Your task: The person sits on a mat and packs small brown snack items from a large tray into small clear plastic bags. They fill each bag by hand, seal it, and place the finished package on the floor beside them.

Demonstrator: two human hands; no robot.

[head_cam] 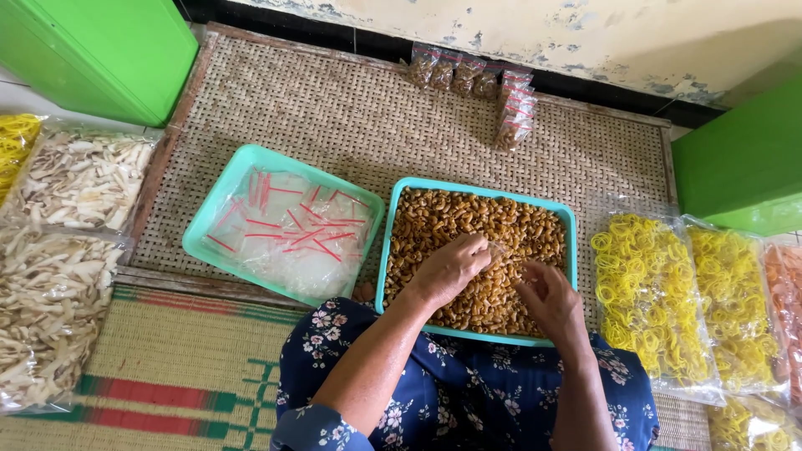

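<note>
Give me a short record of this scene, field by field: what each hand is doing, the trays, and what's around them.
left hand: in the teal plastic tray of brown curled snacks, holding a small clear bag
right hand: over the same snacks, fingers bent
second teal tray: empty clear bags with red strips
far edge of woven mat: row of small filled packets
right side: bags of yellow ring crackers
left side: bags of pale chips

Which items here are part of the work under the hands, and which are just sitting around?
In use:
- left hand and right hand, in the tray of brown snacks
- small clear bag between the hands
- tray of empty red-striped bags
- filled small packets by the wall

Lying about:
- big bags of yellow rings
- bags of pale chips
- green boxes
</note>
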